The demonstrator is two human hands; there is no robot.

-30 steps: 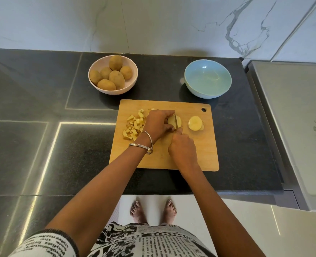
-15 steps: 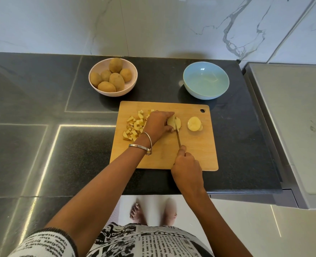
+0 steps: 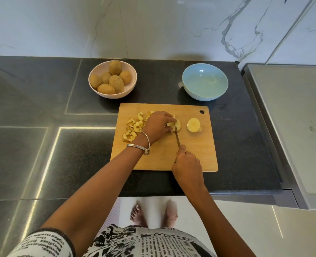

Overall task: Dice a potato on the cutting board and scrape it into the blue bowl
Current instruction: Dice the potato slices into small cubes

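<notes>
1. Fingers (image 3: pixel 169 120) of the left hand (image 3: pixel 156 127) are curled down onto the potato piece (image 3: pixel 177 124), pinning it to the cutting board (image 3: pixel 164 154). The right hand (image 3: pixel 187 164) is wrapped round the knife handle, with the knife (image 3: pixel 177 137) reaching away from the person into the piece.
2. The piece sits near the middle of the board, just right of the holding fingers. A pile of cubes (image 3: pixel 134 127) lies to its left, partly behind the left hand, and a round slice stack (image 3: pixel 194 124) waits apart on the right.
3. The step in hand looks like cutting this piece into strips or cubes. To do it well, the fingertips should stay tucked back from the blade, the knuckles guiding it, and each cut should go fully down to the board before the blade shifts sideways.
4. The knife's long axis runs from near the person toward the wall, leaning slightly left at the tip. The piece is too covered to tell its own long axis.
5. The blue bowl (image 3: pixel 205 81) stands on the counter (image 3: pixel 42 145) beyond the board's far right corner, with nothing in it yet, so scraping is not yet begun.
6. A pink bowl (image 3: pixel 112 93) of whole potatoes sits beyond the far left corner.
</notes>
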